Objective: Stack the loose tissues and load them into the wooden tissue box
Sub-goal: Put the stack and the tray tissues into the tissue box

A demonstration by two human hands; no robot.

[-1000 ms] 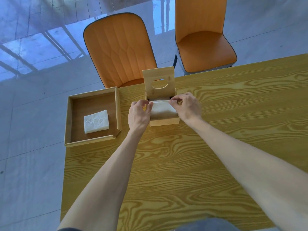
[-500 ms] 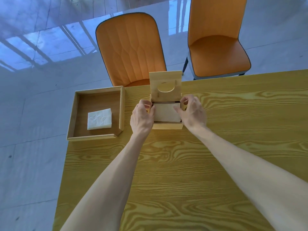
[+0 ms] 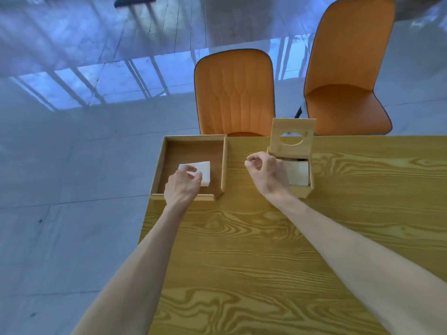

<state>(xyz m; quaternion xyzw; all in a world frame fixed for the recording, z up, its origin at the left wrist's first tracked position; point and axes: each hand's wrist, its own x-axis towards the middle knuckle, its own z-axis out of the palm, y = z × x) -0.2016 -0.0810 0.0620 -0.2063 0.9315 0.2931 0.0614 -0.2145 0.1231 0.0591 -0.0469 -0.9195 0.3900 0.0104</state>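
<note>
Two orange chairs [image 3: 234,93] behind wooden table [image 3: 266,250]

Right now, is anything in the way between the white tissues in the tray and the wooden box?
Only the wooden tray's right wall. The white tissue stack must go over it to the open wooden tissue box; its lid stands up.

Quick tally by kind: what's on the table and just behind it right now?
Tissue stacks: 2, one in the tray, one in the box
Wooden tray: 1
Wooden tissue box: 1, lid up
Orange chairs: 2
Total: 6
</note>
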